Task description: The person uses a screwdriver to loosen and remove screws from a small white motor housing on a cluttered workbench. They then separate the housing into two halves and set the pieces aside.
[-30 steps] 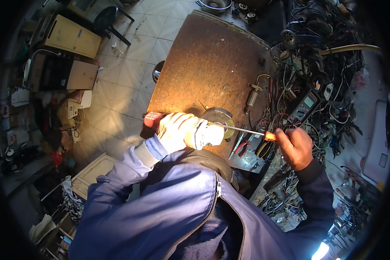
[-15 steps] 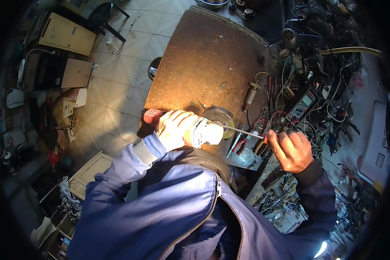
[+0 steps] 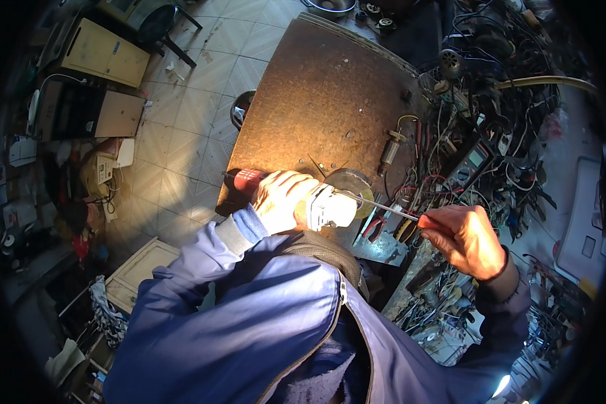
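My left hand [image 3: 281,202] grips a red power tool [image 3: 248,180], which looks like an angle grinder, around its pale metal head [image 3: 331,210], brightly lit. A dark disc with a yellowish part [image 3: 350,182] lies just behind that head on the worn board [image 3: 326,87]. My right hand [image 3: 470,239] is closed around the red handle of a long screwdriver [image 3: 390,207], whose shaft reaches left to the head; its tip is too small to make out clearly.
A motor armature [image 3: 392,151], red-handled pliers [image 3: 374,227] and a multimeter [image 3: 468,168] lie at the right among tangled wires [image 3: 518,121]. A cabinet [image 3: 104,50] and a black stool [image 3: 161,30] stand on the tiled floor [image 3: 175,135] at the left.
My right hand has shifted right and down and turned, so more of the handle shows and the screwdriver slants more steeply. My left hand and the tool have moved slightly rightward lately.
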A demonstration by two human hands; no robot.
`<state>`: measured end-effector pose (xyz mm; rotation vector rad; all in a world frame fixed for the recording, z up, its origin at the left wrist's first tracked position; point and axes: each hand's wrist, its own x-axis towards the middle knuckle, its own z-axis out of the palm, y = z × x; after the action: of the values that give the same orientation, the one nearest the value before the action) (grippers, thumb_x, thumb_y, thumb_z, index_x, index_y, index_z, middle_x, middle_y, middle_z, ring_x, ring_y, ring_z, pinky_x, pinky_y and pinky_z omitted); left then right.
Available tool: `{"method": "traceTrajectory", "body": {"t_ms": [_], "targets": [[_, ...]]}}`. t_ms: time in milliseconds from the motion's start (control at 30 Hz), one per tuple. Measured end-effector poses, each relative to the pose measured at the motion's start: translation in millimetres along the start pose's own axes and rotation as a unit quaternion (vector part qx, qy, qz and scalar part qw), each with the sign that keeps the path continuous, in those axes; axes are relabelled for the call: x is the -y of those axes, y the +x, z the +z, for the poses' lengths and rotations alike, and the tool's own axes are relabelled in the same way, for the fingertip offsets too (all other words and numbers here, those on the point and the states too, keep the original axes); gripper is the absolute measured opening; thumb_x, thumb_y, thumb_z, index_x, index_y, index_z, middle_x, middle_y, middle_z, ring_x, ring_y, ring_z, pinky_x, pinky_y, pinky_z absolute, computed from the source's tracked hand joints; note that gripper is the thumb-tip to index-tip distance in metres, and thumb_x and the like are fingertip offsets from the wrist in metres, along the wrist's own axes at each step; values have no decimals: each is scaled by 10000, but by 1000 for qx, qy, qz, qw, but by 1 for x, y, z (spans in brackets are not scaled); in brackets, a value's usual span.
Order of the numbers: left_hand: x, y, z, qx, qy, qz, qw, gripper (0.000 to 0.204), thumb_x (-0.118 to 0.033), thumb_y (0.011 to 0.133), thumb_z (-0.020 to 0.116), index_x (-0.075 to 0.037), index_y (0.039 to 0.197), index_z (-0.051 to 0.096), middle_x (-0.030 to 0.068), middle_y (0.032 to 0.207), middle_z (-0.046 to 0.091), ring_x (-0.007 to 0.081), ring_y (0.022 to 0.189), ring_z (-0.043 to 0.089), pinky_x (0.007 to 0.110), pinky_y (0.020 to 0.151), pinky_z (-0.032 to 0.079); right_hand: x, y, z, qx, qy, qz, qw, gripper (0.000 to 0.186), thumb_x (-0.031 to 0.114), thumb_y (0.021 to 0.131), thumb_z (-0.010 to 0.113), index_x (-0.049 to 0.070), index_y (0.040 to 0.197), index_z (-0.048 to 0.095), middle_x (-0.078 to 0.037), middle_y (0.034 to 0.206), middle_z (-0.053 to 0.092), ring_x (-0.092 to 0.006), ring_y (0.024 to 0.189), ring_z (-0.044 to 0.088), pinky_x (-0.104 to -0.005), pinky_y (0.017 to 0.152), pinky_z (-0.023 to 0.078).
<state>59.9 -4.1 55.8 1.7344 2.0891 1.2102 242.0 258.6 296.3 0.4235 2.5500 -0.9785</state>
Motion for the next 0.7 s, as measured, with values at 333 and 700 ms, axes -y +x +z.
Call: {"method": "traceTrajectory", "body": {"t_ms": [333,700], "targets": [[-9,10,-7,-2,-54,-6,999,584,-201,688,806,-49,1232,658,135,1130,711,346,1047,690,476,924,558,-10,2,-30,90,313,283,902,362,333,994,721,-17,909,750,34,630,541,-45,535,438,-252,492,323],[6,6,-30,43,-58,-8,997,715,-349,611,916,-17,1194,668,153,1078,719,346,987,715,471,886,571,-49,1,47,-193,-282,-214,915,266,72,800,838,18,1041,740,-67,733,569,-262,613,609,-370,575,517]]}}
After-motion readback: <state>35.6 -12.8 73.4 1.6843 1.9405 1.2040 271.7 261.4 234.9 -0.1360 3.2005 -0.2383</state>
